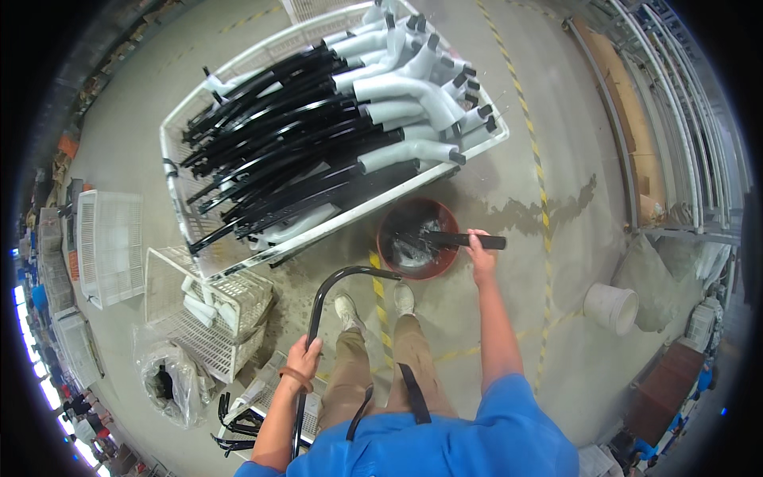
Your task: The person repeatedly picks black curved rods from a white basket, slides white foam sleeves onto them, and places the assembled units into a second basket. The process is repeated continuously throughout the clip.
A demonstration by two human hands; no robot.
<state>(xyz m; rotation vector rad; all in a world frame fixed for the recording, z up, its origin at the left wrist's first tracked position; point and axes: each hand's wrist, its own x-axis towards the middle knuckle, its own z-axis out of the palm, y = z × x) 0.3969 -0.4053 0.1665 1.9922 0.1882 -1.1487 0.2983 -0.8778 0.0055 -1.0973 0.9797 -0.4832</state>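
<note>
My left hand [304,355] is closed around a bent black metal tube [318,306], whose curved upper end reaches toward the rim of a red bucket [447,269]. Its straight end runs down past my left forearm. My right hand [479,253] grips a short, straight black tube [486,242] over the bucket's right side. The inner end of that short tube lies above what looks like wet, shiny liquid in the bucket. Beyond the bucket, a large white crate [314,253] holds many glossy black tubes [294,119] with pale grey foam sleeves [421,91] on their right ends.
White plastic crates [187,278] and a clear plastic bag [171,397] sit at lower left. More bent black tubes [238,425] lie beside my left forearm. A white bucket [610,308] and a metal rack [675,119] stand at right. Yellow-black tape [536,175] marks the wet-stained floor.
</note>
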